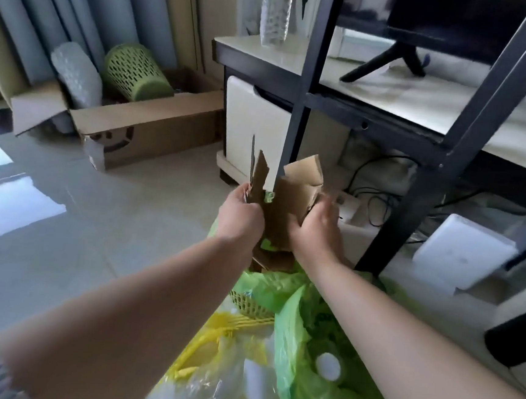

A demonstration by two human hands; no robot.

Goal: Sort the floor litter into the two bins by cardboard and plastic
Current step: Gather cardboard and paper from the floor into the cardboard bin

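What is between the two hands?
In the head view, torn cardboard pieces stand between the left hand and right hand; both grip them above the green-bagged bin.

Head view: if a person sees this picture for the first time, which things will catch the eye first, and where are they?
In the centre, the left hand and the right hand both grip torn brown cardboard pieces, held above a bin with a green bag. Nearer the camera stands a yellow bin with clear plastic inside. At the far left, an open cardboard box lies on the floor.
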